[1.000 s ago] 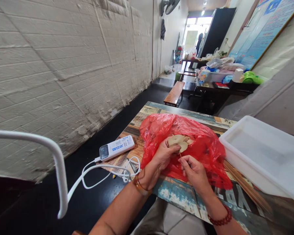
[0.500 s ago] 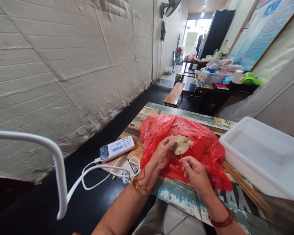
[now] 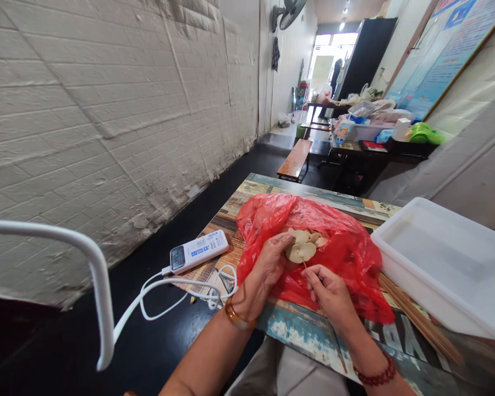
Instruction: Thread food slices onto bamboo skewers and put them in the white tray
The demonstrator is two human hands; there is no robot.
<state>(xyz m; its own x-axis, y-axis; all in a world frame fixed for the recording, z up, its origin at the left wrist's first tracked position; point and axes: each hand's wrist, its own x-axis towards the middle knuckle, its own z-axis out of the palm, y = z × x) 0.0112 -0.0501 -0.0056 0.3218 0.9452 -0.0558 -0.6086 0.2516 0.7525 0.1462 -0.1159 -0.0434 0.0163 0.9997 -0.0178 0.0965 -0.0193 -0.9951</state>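
Note:
A red plastic bag (image 3: 346, 247) lies open on the patterned table (image 3: 297, 327), with several pale round slices (image 3: 313, 237) inside it. My left hand (image 3: 272, 261) pinches one pale slice (image 3: 300, 252) at the mouth of the bag. Just below it, my right hand (image 3: 328, 289) is closed on a thin bamboo skewer (image 3: 332, 335), whose tip meets the lower edge of that slice. The skewer's shaft runs back under my right wrist.
A white plastic tub (image 3: 445, 264) stands at the right, with a bundle of bamboo skewers (image 3: 421, 324) in front of it. A white power bank (image 3: 198, 251) with a coiled cable (image 3: 181, 289) lies at the table's left edge. A brick wall runs along the left; benches and cluttered tables stand behind.
My left hand has turned and lowered the pale slice a little toward the skewer tip. My right hand has kept its place with the skewer.

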